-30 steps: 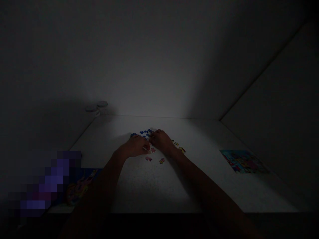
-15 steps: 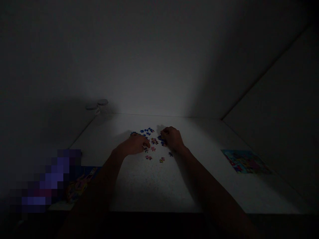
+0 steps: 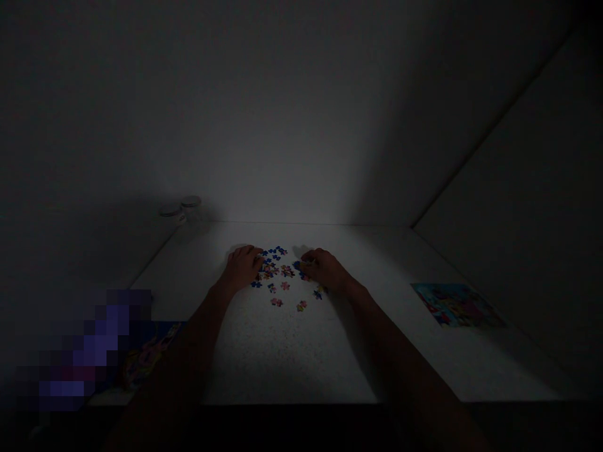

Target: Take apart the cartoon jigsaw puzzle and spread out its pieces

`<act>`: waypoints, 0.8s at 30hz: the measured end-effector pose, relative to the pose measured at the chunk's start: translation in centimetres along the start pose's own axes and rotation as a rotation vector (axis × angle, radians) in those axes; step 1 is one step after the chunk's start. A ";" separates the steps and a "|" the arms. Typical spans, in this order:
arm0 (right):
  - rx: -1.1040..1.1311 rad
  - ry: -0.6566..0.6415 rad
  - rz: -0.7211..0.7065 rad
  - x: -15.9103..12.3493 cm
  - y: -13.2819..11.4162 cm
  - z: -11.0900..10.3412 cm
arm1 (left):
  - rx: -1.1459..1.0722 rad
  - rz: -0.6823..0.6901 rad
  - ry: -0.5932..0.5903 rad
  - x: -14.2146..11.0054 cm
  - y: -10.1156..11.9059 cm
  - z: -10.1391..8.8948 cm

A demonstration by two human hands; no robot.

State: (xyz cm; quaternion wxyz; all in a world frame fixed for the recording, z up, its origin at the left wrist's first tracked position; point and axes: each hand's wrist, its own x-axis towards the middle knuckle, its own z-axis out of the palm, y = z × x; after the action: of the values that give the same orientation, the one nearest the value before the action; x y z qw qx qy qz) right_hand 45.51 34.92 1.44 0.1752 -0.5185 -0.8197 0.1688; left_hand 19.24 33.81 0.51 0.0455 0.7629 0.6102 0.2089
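Observation:
Jigsaw puzzle pieces (image 3: 287,271), mostly blue, pink and yellow, lie loosely between my two hands on the white table (image 3: 292,364). My left hand (image 3: 241,269) rests at the left edge of the pile, its fingers apart and bent over the nearest pieces. On the other side, my right hand (image 3: 326,270) has its thumb and fingers closed together on a blue piece (image 3: 298,265). Its fingertips are dim, so the exact grip is hard to see. A few pieces, such as a yellow-pink one (image 3: 301,306), lie nearer to me.
A colourful picture sheet (image 3: 459,305) lies at the right. Two clear jars with lids (image 3: 191,202) stand at the back left. A blue printed package (image 3: 151,351) is at the front left, partly behind my forearm. Walls (image 3: 292,125) border the table, and the light is dim.
My left hand has drawn back to the left and its fingers have spread, uncovering more pieces. My right hand stays by the blue pieces, slightly lower in view.

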 end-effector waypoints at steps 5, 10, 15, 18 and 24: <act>-0.114 -0.023 0.038 0.2 -0.8 1.0 | -0.018 -0.106 0.058 0.6 -1.1 -0.1; -0.087 -0.091 0.134 -0.1 -0.7 0.3 | 0.027 -0.270 0.117 0.8 -2.6 -1.0; -0.063 -0.116 0.144 -0.3 -0.8 -0.3 | 0.017 -0.170 -0.011 0.7 -2.7 -1.2; -0.049 -0.114 0.124 -0.4 -0.8 -0.4 | 0.019 -0.093 -0.094 0.5 -2.5 -1.6; 0.138 -0.167 0.126 -0.6 -0.8 -0.3 | 0.045 -0.093 -0.137 0.3 -2.8 -1.5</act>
State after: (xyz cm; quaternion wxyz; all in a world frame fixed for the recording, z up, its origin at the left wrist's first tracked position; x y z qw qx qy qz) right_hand 45.26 34.05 1.97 0.1306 -0.5399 -0.7837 0.2780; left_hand 16.17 34.57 1.01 0.0794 0.7472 0.6448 0.1399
